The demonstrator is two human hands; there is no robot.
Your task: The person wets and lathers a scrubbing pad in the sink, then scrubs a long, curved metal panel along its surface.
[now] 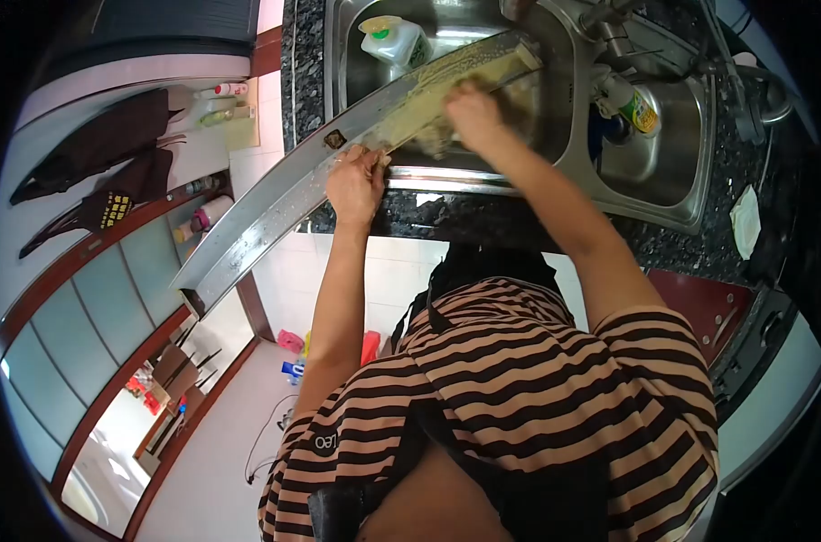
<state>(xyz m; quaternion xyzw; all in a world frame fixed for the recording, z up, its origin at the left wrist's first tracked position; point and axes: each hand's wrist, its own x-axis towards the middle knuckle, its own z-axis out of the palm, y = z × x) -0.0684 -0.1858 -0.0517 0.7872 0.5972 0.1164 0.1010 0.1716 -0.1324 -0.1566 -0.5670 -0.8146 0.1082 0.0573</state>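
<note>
A long, shiny metal panel (270, 203) with a raised edge lies slantwise over the left sink basin, its lower left end jutting out past the counter. Yellowish, foamy residue (419, 95) coats its upper right part. My left hand (356, 185) is closed on the panel's near edge, beside a small dark square patch (334, 139). On the coated stretch rests my right hand (473, 113), fingers curled into a fist against the surface. Whatever may be under those fingers is hidden.
A white bottle with a yellowish top (397, 41) stands in the left basin (342, 77). The right basin (668, 176) holds a bottle with a yellow-green label (641, 113). A faucet (609, 32) rises behind. A white cloth (745, 222) lies on the dark counter (690, 242).
</note>
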